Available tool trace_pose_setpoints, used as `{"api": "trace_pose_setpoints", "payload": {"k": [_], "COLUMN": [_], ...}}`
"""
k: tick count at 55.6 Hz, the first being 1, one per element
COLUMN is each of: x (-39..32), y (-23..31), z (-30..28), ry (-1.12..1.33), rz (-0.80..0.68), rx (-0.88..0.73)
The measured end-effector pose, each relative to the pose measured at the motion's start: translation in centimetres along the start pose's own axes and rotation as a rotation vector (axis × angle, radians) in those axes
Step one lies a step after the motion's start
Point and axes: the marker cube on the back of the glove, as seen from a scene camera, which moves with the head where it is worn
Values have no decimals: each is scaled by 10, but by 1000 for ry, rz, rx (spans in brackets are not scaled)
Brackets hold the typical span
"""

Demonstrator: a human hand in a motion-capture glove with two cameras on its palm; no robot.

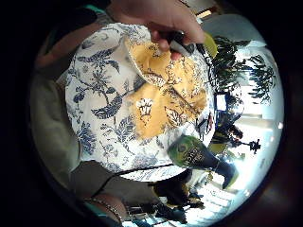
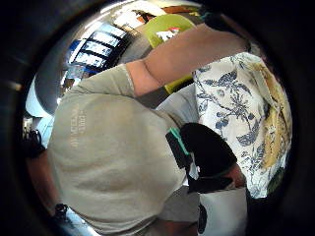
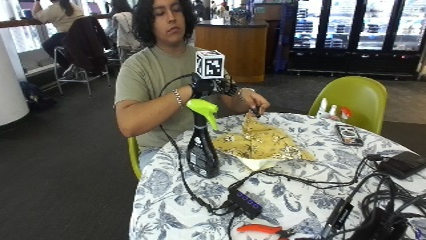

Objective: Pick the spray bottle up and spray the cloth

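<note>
spray bottle (image 3: 202, 145) gripped at the neck by the gloved right hand (image 3: 208, 86), apparently; cloth (image 3: 261, 141) pinched up by the bare hand (image 3: 253, 105). spray could miss onto the desk (image 3: 200, 200) if misaimed.

The black-gloved right hand (image 3: 205, 89) hovers raised at chest height, fingers hidden; the bare left hand (image 3: 255, 106) pinches, fingers curled.

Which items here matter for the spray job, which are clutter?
Job:
dark spray bottle with lime-green trigger head
yellow patterned cloth
gloved right hand
bare hand pinching the cloth

Clutter:
phone
black cable hub
orange-handled pliers
</note>
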Motion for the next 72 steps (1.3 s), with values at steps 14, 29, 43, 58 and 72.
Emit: {"api": "trace_pose_setpoints", "payload": {"k": [14, 29, 43, 58, 72], "x": [0, 1, 6, 39, 59], "y": [5, 9, 20, 83, 136], "z": [0, 0, 0, 13, 14], "ry": [-14, -20, -20, -70, -104], "rz": [1, 0, 43, 260, 422], "rx": [14, 15, 28, 69, 142]}}
